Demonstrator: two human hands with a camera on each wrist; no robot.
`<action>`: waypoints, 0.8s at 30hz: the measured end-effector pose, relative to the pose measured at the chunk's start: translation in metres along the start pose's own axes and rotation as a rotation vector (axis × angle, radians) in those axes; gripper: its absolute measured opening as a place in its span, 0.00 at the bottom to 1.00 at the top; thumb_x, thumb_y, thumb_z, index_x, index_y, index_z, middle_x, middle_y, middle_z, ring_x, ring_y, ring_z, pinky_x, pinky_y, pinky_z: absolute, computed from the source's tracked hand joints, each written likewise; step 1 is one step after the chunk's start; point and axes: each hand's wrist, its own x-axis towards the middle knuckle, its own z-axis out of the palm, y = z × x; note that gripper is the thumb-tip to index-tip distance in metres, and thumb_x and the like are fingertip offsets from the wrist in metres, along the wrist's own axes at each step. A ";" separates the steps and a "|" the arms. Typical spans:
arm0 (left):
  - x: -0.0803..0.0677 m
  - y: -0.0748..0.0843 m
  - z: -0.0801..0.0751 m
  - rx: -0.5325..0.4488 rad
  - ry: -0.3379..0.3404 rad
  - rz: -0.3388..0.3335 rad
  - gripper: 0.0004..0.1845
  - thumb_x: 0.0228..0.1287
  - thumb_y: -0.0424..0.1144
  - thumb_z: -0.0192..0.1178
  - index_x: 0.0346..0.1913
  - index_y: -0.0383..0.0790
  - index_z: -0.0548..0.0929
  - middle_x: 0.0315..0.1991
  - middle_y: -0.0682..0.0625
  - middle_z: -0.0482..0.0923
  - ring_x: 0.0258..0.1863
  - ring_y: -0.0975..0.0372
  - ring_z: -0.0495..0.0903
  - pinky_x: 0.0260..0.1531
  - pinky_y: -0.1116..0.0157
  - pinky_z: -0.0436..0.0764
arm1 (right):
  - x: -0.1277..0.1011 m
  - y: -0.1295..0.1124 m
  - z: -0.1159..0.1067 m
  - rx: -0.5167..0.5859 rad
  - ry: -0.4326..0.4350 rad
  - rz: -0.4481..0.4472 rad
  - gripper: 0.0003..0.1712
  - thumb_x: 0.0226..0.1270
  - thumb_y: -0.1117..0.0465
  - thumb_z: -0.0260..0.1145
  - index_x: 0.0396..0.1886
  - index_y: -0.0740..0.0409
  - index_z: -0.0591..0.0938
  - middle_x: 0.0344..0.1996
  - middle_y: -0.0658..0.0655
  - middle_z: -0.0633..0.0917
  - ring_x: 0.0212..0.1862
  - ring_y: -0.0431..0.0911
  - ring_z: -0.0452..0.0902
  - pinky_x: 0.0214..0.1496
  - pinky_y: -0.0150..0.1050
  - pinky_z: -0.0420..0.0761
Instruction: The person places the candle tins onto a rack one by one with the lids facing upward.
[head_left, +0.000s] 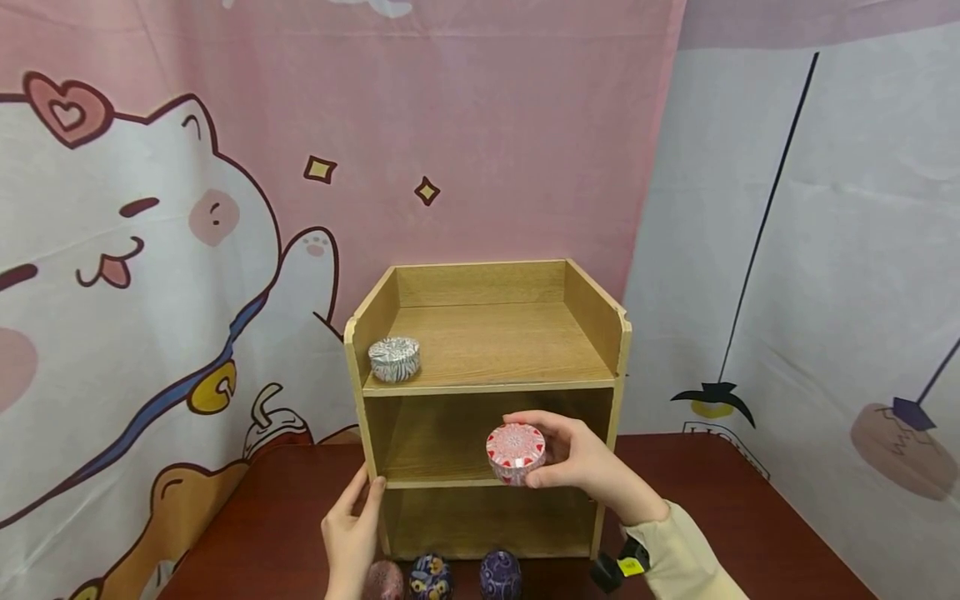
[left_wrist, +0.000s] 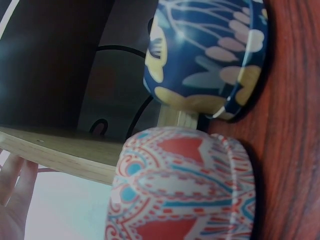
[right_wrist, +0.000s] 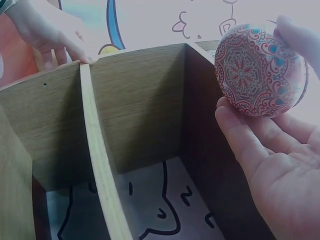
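Red-and-white patterned metal, by the look of it: a small round tin (head_left: 515,452) sitting in the right hand (head_left: 585,462), pinched by the rim between thumb below and fingers (right_wrist: 295,37) over the top, hovering just in front of the shelf (head_left: 483,392), level with the middle compartment and toward its right side. Judging it light and stiff, likely thin sheet with a glossy printed skin, so probably slippery under dry fingertips and apt to dent if squeezed hard. Best taken as now, across the side wall rather than by the lid alone, since a loose lid could lift off; cannot tell whether the lid is tight. Resting against the shelf's lower left upright, the left hand (head_left: 352,525), fingers straight and relaxed, touching the wood and gripping nothing. Sitting on the shelf's top deck at the left front corner, a striped tin (head_left: 394,359). Lying on the table (head_left: 750,517) just in front of the shelf's base, three more tins: a pink one (left_wrist: 185,187), a blue floral one (left_wrist: 207,52) and a purple one (head_left: 500,573), close together.
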 end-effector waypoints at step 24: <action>-0.001 0.001 -0.001 -0.015 0.012 0.034 0.19 0.60 0.35 0.69 0.54 0.39 0.85 0.37 0.44 0.86 0.28 0.74 0.81 0.25 0.78 0.76 | 0.019 -0.037 -0.001 -0.049 -0.040 -0.027 0.36 0.59 0.71 0.71 0.67 0.68 0.70 0.52 0.62 0.80 0.49 0.47 0.80 0.44 0.39 0.81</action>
